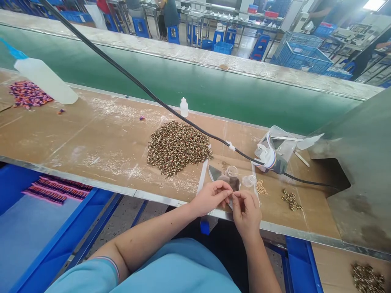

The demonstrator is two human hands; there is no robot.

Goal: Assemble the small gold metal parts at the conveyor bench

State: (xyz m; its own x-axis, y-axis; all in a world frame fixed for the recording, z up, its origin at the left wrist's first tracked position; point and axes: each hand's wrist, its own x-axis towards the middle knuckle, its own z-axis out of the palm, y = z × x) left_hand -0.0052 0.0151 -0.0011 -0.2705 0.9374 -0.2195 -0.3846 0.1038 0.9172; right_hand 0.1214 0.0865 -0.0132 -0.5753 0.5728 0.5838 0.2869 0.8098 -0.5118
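At the front edge of the cardboard-covered bench (pixel 113 150), my left hand (pixel 212 197) and my right hand (pixel 248 209) meet with fingertips pinched together. Whatever lies between the fingertips is too small to make out. Just beyond them are a small clear round cup (pixel 232 171), another clear cup (pixel 249 180) and a dark grey sheet (pixel 215 173), partly hidden by my hands. Some tiny tan beads (pixel 261 187) lie right of my right hand. Farther right is a small group of gold-and-dark pieces (pixel 291 200). A large pile of similar pieces (pixel 179 147) sits beyond my left hand.
A black cable (pixel 146 91) crosses above the bench to a dark device (pixel 276 163) by a clear tray (pixel 284 142). A small white bottle (pixel 184 108) stands behind the pile. At left are a large bottle (pixel 49 79), pink-orange pieces (pixel 29 94) and a blue bin (pixel 36 240). A metal housing (pixel 360 171) bounds the right.
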